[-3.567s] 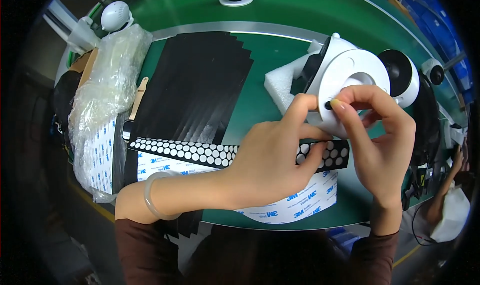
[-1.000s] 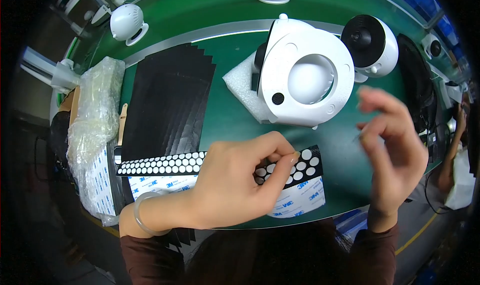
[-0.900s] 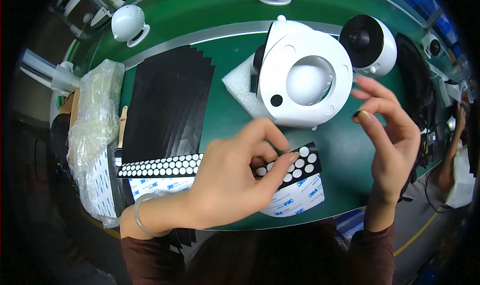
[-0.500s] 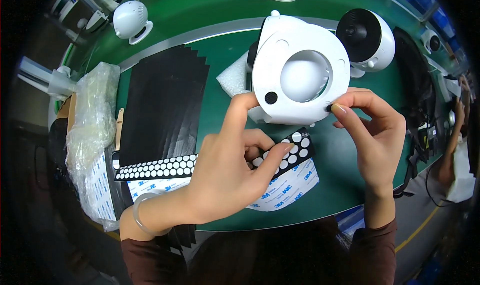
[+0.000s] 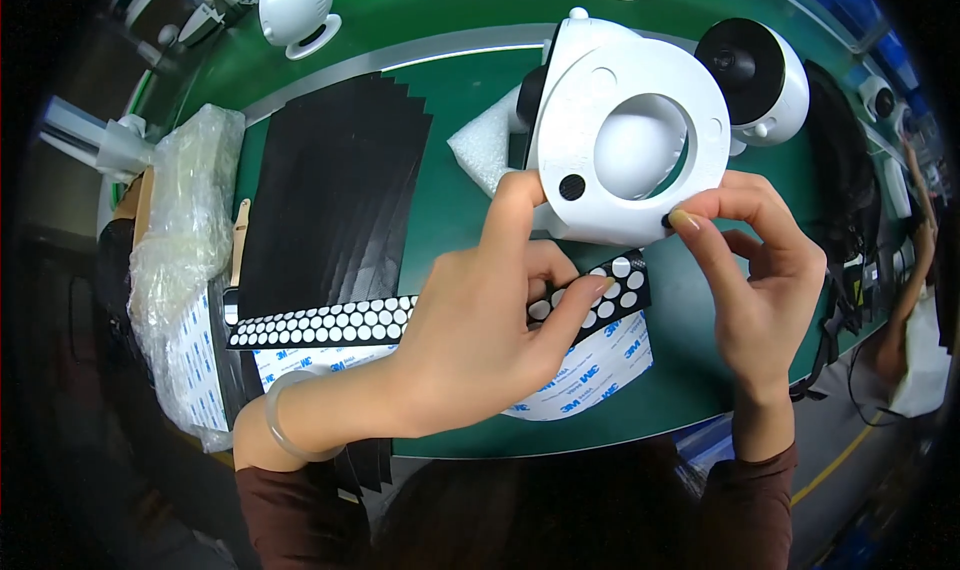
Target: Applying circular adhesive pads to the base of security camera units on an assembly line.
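A white round-bodied camera [image 5: 560,70] lies tipped over, its ring-shaped base [image 5: 700,105] facing me. One round black pad [image 5: 572,187] sits in a recess at the base's lower left. My right hand [image 5: 768,285] pinches a small dark pad [image 5: 668,220] between thumb and index finger at the base's lower right rim. The fingertips partly hide that pad. My left hand [image 5: 470,335] has its thumb pressed on a black strip of white dots [image 5: 620,290], gripping it. Its index finger reaches up to the base's lower left edge. White backing paper with blue print [image 5: 610,370] hangs below the strip.
Black sheets [image 5: 330,190] lie stacked on the green table, left of centre. Bubble-wrapped material [image 5: 190,200] and a wooden stick [image 5: 240,240] are further left. White foam [image 5: 485,145] touches the camera. Another camera [image 5: 770,80] stands behind right, and one more [image 5: 297,10] far left.
The whole view has shifted, so the table's things appear slightly further right. My right hand still pinches the pad at the rim; my left still grips the strip.
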Action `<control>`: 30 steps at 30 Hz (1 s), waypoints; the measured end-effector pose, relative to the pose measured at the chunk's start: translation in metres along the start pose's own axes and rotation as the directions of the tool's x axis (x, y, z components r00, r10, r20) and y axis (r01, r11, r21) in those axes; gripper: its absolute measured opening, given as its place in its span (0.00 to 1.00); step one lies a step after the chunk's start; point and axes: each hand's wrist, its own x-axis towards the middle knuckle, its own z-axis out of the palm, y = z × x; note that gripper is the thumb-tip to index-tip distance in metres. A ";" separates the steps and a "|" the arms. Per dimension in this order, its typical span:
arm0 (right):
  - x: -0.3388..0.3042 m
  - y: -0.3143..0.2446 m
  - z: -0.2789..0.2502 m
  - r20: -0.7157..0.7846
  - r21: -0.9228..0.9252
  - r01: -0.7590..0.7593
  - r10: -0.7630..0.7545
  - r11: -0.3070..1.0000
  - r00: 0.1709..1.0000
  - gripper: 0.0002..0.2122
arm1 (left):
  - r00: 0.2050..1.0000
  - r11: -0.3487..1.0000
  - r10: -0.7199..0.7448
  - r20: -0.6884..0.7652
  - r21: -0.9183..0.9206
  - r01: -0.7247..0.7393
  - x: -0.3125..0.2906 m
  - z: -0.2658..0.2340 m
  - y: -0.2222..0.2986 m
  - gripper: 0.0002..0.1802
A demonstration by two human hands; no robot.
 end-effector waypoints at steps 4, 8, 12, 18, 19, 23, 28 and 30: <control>0.000 0.002 0.001 0.022 0.054 0.007 -0.008 0.999 1.000 0.03 | 1.000 0.999 -0.026 0.005 -0.041 0.026 0.001 0.001 0.000 0.29; 0.001 -0.003 -0.010 0.068 0.189 -0.181 0.171 0.965 0.983 0.04 | 1.000 0.997 -0.008 -0.013 -0.071 0.007 0.001 0.002 -0.002 0.29; -0.002 -0.006 -0.008 0.034 0.148 -0.161 0.158 0.976 0.987 0.05 | 1.000 0.998 0.015 -0.008 -0.060 -0.015 0.001 0.002 -0.002 0.29; -0.011 0.000 -0.002 0.007 -0.113 0.117 -0.117 0.987 0.993 0.07 | 1.000 0.999 0.003 0.007 -0.046 -0.003 0.001 0.003 -0.001 0.29; -0.011 0.001 -0.001 0.002 -0.116 0.112 -0.113 0.987 0.994 0.07 | 1.000 0.999 0.002 0.011 -0.041 -0.001 0.001 0.004 0.000 0.29; -0.009 -0.002 -0.003 0.014 0.028 -0.008 0.008 1.000 1.000 0.06 | 1.000 1.000 0.006 0.012 0.008 -0.006 0.001 0.004 -0.001 0.29; -0.007 -0.002 -0.013 0.086 0.229 -0.165 0.149 0.959 0.985 0.04 | 0.999 0.998 0.037 0.025 0.048 -0.038 0.000 0.004 0.000 0.33; -0.008 -0.005 -0.016 0.112 0.254 -0.261 0.240 0.931 0.964 0.04 | 0.998 0.997 0.056 0.026 0.059 -0.057 0.000 0.005 0.000 0.35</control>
